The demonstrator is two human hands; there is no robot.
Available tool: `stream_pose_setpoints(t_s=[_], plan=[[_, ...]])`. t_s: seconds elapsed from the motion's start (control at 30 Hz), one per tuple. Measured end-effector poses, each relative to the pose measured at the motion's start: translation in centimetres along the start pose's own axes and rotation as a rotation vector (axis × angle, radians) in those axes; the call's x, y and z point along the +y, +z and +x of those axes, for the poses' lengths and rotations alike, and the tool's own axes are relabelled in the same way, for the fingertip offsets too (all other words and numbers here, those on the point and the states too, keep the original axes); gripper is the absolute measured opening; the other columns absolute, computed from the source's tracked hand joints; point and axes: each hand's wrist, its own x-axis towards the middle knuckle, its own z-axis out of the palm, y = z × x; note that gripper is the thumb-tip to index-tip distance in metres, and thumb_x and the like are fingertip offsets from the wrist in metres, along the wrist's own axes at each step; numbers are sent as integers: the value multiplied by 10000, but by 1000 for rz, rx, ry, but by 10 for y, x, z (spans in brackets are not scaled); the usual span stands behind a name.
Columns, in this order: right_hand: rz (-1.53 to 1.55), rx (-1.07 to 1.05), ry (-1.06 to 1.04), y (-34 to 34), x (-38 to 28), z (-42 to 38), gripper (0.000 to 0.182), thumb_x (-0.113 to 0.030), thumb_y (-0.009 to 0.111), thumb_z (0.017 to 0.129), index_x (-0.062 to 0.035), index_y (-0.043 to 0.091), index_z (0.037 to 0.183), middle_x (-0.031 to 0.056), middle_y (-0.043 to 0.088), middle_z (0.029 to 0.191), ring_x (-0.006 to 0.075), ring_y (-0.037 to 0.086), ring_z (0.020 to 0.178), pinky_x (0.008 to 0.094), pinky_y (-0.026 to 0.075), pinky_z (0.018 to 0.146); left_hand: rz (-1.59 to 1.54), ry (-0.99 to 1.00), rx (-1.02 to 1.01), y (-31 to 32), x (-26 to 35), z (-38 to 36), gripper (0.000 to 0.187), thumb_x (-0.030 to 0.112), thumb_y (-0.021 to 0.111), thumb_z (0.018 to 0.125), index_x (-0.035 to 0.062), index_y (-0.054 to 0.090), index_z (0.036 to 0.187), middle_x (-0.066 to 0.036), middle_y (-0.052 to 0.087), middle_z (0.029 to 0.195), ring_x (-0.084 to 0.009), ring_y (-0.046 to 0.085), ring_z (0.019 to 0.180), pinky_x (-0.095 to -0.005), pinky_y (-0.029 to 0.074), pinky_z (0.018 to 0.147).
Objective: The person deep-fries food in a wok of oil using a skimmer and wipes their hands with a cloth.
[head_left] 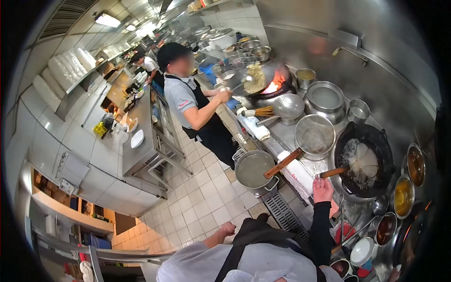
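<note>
Dark apron cloth (268, 235) is covering the wearer's pale shirt (270, 264) nearest the camera. Fingers of the right hand (322, 190) are gripping the end of a wooden-handled tool (334, 172), which is dipping into a foaming wok (385, 143). The left hand (228, 229) is hanging in a loose fist over the tiled floor (205, 202). A mesh strainer (315, 134) is lying near the wok.

Floor (202, 207): pale square tiles, orange-lit at lower left. Drain grate (285, 211) along the stove line. Left wall (70, 131): large glossy white tiles, with a shelf (81, 84) carrying plastic-wrapped white stacks (66, 66). Steel table (129, 159) on tubular legs below. Right wall (310, 28): sheet steel, smudged reflections. Ceiling: lit rectangular lamp (107, 19), slatted vent (66, 19) beside it.
</note>
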Motion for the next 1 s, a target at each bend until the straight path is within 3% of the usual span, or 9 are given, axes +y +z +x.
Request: stream_pose_setpoints(t_s=[0.17, 0.3, 0.37, 0.43, 0.63, 0.7, 0.77, 0.8, 1.0], plan=[[-166, 112, -93, 24, -37, -25, 140, -166, 595, 873, -55, 566, 954, 56, 596, 850, 178, 565, 837, 304, 460, 730, 246, 410, 152, -16, -13, 6, 259, 272, 674, 706, 58, 645, 850, -164, 649, 736, -350, 642, 764, -458, 506, 683], [-658, 408, -320, -34, -93, -18, 128, -112, 660, 792, -80, 542, 828, 42, 548, 651, 126, 530, 546, 251, 404, 466, 262, 291, 86, -25, -15, 49, 214, 307, 649, 691, 104, 588, 662, -140, 643, 701, -347, 638, 708, -423, 515, 618], [-1127, 528, -597, -106, -115, 3, 245, -123, 676, 694, -35, 570, 897, 80, 588, 695, 205, 572, 608, 355, 457, 553, 276, 423, 92, -36, -28, 74, 230, 331, 623, 706, 105, 598, 671, -151, 640, 701, -347, 639, 708, -429, 512, 615], [-1414, 882, -815, -71, -117, -23, 384, -182, 690, 644, 22, 608, 957, 208, 640, 815, 361, 629, 819, 413, 479, 770, 327, 556, 86, -31, -59, 114, 247, 351, 608, 722, 106, 612, 689, -156, 637, 699, -349, 638, 709, -428, 512, 625], [-908, 633, -551, 8, -154, -101, 297, -147, 651, 714, 44, 597, 934, 232, 629, 810, 374, 622, 791, 424, 477, 733, 155, 632, 41, -97, -40, 149, 244, 310, 591, 782, 70, 639, 783, -163, 646, 724, -333, 643, 677, -431, 511, 577], [-1080, 662, -625, 2, -164, -111, 302, -155, 626, 743, 46, 583, 964, 239, 626, 813, 376, 618, 789, 425, 474, 727, -13, 670, 7, -117, -26, 157, 224, 261, 573, 814, 43, 624, 828, -165, 641, 727, -315, 640, 648, -413, 504, 537], [-1686, 837, -825, -19, -168, -109, 311, -159, 601, 767, 48, 564, 997, 234, 623, 805, 360, 617, 779, 420, 471, 714, -121, 627, -25, -126, -17, 165, 192, 205, 549, 840, 21, 598, 860, -167, 628, 729, -294, 630, 625, -385, 494, 503], [-1779, 1049, -827, -11, -162, -114, 295, -164, 543, 808, 40, 549, 1021, 281, 619, 864, 428, 600, 850, 468, 462, 759, -172, 600, -42, -132, -14, 165, 176, 178, 536, 853, 10, 584, 877, -167, 621, 731, -283, 624, 613, -371, 489, 486], [-1757, 1131, -816, -17, -154, -124, 266, -195, 526, 856, 28, 551, 1000, 294, 607, 897, 453, 578, 883, 488, 450, 774, -217, 502, -53, -142, 3, 162, 208, 214, 529, 873, 19, 600, 877, -184, 632, 772, -300, 631, 660, -394, 504, 562]])
